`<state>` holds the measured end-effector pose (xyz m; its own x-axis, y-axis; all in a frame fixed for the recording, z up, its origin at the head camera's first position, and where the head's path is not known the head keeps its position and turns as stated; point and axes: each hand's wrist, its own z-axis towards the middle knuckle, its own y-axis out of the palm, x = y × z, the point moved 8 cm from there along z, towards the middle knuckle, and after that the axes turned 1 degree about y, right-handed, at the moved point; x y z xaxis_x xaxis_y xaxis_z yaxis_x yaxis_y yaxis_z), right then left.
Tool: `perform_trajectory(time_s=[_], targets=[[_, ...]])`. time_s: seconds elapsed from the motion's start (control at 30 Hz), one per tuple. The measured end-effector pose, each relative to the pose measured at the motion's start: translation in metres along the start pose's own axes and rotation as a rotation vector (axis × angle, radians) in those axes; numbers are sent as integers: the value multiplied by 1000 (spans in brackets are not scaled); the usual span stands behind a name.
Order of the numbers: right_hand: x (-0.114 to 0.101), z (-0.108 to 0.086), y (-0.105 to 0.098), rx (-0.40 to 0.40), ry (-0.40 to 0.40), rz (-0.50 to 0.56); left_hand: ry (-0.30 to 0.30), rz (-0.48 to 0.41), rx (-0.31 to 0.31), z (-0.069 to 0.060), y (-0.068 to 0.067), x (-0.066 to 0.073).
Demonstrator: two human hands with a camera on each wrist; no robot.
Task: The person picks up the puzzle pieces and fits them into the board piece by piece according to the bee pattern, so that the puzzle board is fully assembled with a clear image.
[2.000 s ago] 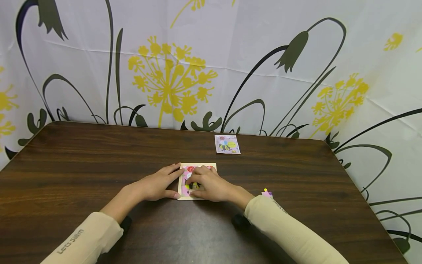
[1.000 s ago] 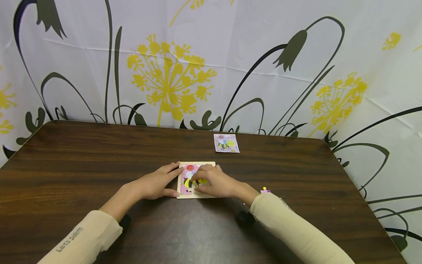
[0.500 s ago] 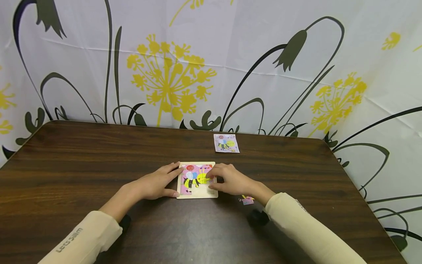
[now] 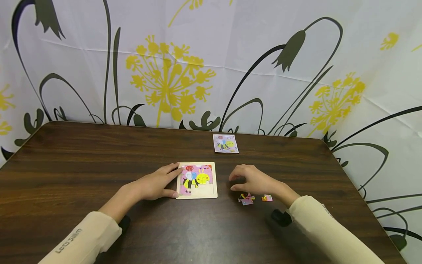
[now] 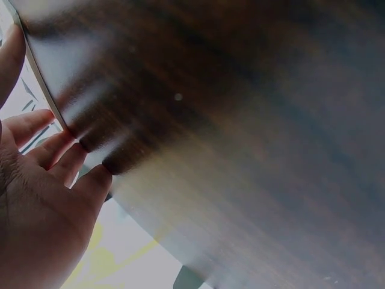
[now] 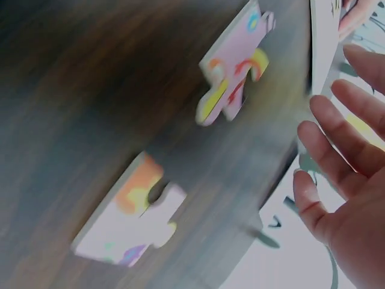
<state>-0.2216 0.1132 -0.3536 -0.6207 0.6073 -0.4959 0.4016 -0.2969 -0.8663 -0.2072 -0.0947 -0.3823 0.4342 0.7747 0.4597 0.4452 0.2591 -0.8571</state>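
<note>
A wooden puzzle tray [image 4: 215, 187] lies mid-table, bearing a pink picture of a yellow-and-black bee. Bare wood shows along its lower middle and right. My left hand [image 4: 151, 186] rests at the tray's left edge, fingers and thumb spread; the left wrist view shows its fingertips against the tray edge [image 5: 45, 87]. Right of the tray hovers my right hand [image 4: 255, 179], fingers loosely bent and holding nothing. Just below it lies a pink puzzle piece [image 4: 247, 201], partly hidden. Another puzzle piece [image 4: 267, 198], pink and orange, sits near the right wrist; both appear in the right wrist view.
A square picture card [image 4: 226, 143] with the same bee lies near the back edge of the dark wooden table [image 4: 99, 154]. Behind the table hangs a white cloth [image 4: 250, 22] with flower prints.
My right hand has left the bee picture and moved right, off the tray, uncovering the picture and the loose pieces beside it. My left hand stays at the tray's left edge.
</note>
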Motion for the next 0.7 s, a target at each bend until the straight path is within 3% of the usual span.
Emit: perform_trajectory(time_s=[0.37,0.7], targets=[[21,-32,3,-19,6,-3,3,1,2,0,0,0],[32,-47,9,-23,56,-2,8,1,3,-1,-1,0]])
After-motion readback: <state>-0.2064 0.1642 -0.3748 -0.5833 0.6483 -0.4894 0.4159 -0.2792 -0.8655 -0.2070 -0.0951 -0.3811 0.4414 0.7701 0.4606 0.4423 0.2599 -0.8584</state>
